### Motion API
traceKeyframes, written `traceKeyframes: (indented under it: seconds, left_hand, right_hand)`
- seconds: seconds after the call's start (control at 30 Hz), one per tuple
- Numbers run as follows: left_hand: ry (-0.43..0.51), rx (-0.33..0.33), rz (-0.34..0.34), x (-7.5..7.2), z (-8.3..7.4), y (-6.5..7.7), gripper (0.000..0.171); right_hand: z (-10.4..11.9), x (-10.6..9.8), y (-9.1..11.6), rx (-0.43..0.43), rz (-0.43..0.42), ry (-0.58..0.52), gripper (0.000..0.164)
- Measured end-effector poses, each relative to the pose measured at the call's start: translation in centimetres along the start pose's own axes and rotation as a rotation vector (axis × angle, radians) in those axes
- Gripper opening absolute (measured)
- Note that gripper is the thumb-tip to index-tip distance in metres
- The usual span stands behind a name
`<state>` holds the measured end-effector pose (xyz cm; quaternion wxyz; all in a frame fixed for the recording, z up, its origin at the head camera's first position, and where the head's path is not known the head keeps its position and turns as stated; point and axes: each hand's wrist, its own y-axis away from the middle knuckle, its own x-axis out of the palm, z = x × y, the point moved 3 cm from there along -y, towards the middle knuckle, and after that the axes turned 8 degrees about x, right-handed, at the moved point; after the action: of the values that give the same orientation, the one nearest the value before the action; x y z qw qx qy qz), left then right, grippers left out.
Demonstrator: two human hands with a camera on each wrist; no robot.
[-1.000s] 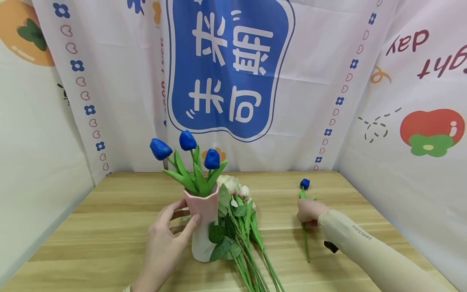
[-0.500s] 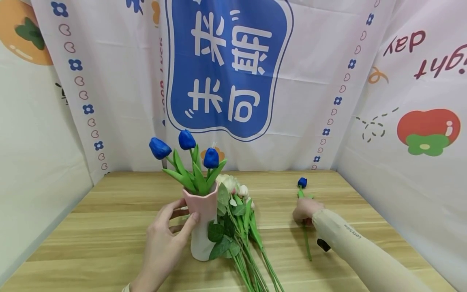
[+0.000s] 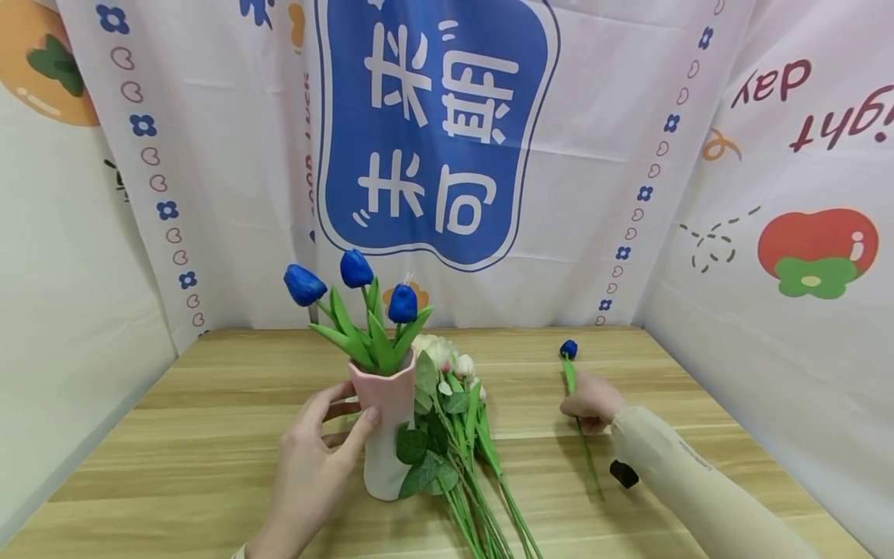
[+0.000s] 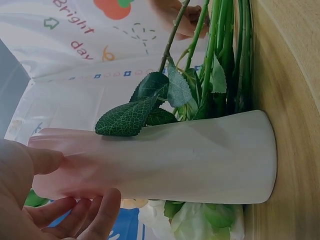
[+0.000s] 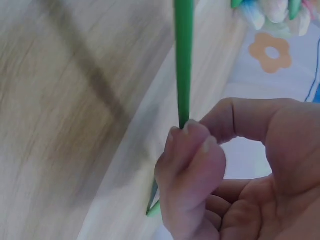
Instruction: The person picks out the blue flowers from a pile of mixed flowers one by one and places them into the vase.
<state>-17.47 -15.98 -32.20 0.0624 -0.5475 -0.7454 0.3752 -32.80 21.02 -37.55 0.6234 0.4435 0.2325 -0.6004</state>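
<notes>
My left hand (image 3: 314, 458) holds a pink-and-white vase (image 3: 389, 442) near its top, thumb on the front and fingers round the far side. The vase stands upright on the table. Several blue tulips (image 3: 304, 285) with green leaves rise from its mouth. Over at the right, my right hand (image 3: 594, 400) pinches a single blue tulip (image 3: 569, 349) by its stem. In the right wrist view that green stem (image 5: 184, 65) runs between thumb and fingertips, and its shadow falls on the tabletop. The left wrist view shows the vase wall (image 4: 195, 160) and the left thumb pressed on it.
Right beside the vase lies a bunch of pale flowers (image 3: 438, 351), its long stems (image 3: 482, 481) reaching the table's front. Dark leaves (image 3: 422, 470) overlap the vase's side. A printed cloth (image 3: 587, 155) hangs behind the wooden table (image 3: 230, 435), with walls left and right.
The right hand has lifted the tulip slightly, and the flower head has shifted a little left with its stem more slanted. The left hand and vase keep their place.
</notes>
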Motion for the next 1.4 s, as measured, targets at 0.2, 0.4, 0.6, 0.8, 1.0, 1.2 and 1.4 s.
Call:
traceKeyframes:
  seconds: [0.2,0.4,0.6,0.8,1.0,1.2,1.4]
  left_hand:
    - [0.001,0.0,0.002,0.0,-0.1,0.0,0.042]
    - [-0.005,-0.006,0.005,0.0,-0.1,0.1,0.042]
    - [-0.014,-0.015,0.008,-0.1,-0.2,0.1,0.043]
    - [-0.014,-0.015,0.009,-0.1,-0.2,0.1,0.043]
    - [-0.029,-0.039,0.021,-0.1,-0.2,0.2,0.044]
    - [-0.035,-0.051,0.024,-0.1,-0.2,0.3,0.046]
    - [-0.021,-0.042,0.018,-0.1,-0.3,0.3,0.044]
  right_hand:
    - [0.4,-0.2,1.4,-0.062,-0.022,-0.029,0.007]
    - [1.0,0.3,3.8,-0.135,-0.027,-0.023,0.023]
    - [1.6,0.8,5.7,-0.187,-0.044,0.002,0.034]
    - [2.0,1.4,7.3,-0.269,-0.039,-0.009,0.038]
    - [2.7,1.8,8.7,-0.334,-0.051,-0.074,0.035]
    - [3.6,1.9,10.3,-0.39,-0.084,-0.125,0.021]
    - [4.9,1.8,12.1,-0.419,-0.139,-0.179,0.009]
